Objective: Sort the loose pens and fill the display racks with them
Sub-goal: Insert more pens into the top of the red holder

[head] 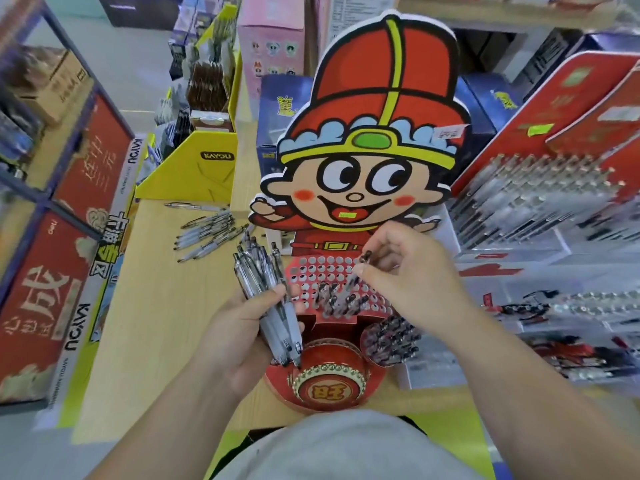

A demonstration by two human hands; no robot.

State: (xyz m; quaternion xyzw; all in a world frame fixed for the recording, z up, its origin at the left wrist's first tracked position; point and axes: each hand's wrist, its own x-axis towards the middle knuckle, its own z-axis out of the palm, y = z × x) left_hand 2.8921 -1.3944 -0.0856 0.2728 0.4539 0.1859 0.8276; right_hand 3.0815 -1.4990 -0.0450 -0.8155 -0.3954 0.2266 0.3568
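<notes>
A red cartoon-figure display rack (325, 271) stands in front of me, its sloped panel full of round holes. Several pens stand in the lower rows (341, 301). My left hand (242, 337) grips a bundle of clear pens (266, 296), tips pointing down toward the red drum base (329, 389). My right hand (412, 282) pinches a single pen (358, 271) by its upper end, its tip down at a hole in the rack's panel. More loose pens (207, 233) lie on the wooden tabletop to the left.
A round cup of pens (391, 341) sits at the rack's lower right. A tiered rack filled with pens (540, 202) stands on the right. Yellow display box (204, 168) stands behind the loose pens. Red boxed sets (45, 306) line the left side.
</notes>
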